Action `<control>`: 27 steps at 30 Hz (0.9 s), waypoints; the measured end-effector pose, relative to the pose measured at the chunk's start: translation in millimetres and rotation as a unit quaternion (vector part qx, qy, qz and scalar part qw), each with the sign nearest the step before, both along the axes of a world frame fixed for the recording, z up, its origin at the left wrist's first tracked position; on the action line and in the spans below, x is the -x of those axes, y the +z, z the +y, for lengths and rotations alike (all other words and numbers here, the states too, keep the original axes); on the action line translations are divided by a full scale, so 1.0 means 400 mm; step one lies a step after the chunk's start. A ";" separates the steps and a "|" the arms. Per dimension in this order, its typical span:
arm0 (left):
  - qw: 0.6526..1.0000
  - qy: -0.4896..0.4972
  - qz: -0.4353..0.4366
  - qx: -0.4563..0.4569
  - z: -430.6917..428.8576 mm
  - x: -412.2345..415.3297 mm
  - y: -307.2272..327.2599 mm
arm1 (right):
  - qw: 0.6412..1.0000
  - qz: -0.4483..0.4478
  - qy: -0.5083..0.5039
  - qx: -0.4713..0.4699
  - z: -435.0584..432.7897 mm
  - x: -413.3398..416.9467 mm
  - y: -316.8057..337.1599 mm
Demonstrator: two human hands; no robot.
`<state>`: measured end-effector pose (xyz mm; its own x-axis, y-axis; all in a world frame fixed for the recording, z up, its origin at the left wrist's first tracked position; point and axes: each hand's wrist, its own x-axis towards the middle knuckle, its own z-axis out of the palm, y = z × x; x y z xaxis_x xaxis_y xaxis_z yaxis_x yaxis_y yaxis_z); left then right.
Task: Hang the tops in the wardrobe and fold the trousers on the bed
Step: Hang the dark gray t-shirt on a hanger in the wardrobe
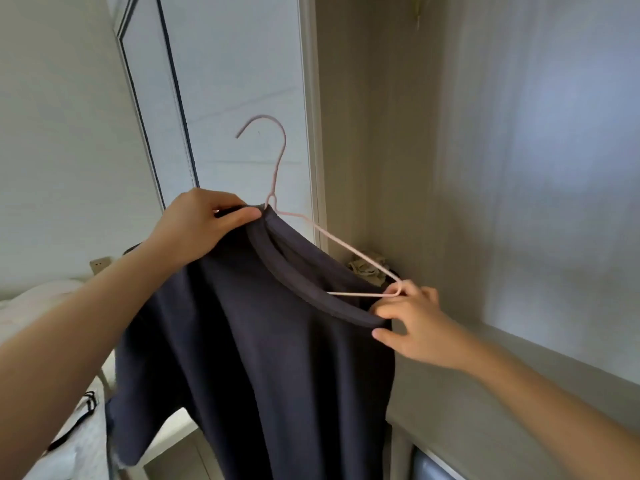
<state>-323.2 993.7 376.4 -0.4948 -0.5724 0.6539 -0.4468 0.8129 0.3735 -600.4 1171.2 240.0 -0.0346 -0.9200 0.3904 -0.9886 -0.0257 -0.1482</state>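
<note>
A dark navy top [263,348] hangs in front of me, partly threaded on a thin pink wire hanger [277,174] whose hook points up and left. My left hand [204,225] pinches the top's neckline just left of the hanger's neck. My right hand [412,322] pinches the collar at the right, with the hanger's bare right corner resting against its fingers. The hanger's right arm lies outside the fabric, while its left arm is hidden inside the top.
A window with a dark frame [173,98] is straight ahead. A beige wall and ledge [502,368] run along the right. The bed with white bedding [41,306] lies at the lower left, with a striped dark strap [86,407] on it. A crumpled beige cloth [367,268] sits behind the hanger.
</note>
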 end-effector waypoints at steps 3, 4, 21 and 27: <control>0.998 0.054 -0.029 0.033 -0.003 -0.021 -0.010 | 0.996 0.058 0.013 0.069 0.010 0.034 0.037; 0.995 0.072 -0.042 0.049 -0.003 -0.025 -0.011 | 0.994 0.062 0.016 0.088 0.013 0.042 0.054; 0.998 0.034 0.010 0.042 0.026 0.036 -0.017 | 0.962 -0.232 0.117 0.089 -0.043 -0.060 0.223; 0.999 0.012 0.020 0.041 0.053 0.055 -0.030 | 0.961 -0.264 0.052 0.068 -0.061 -0.064 0.217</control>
<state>-345.3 1014.9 364.4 -0.4543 -0.5278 0.7176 -0.4524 0.8306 0.3246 -574.8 1146.9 326.7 -0.1716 -0.8712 0.4600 -0.7677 -0.1744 -0.6166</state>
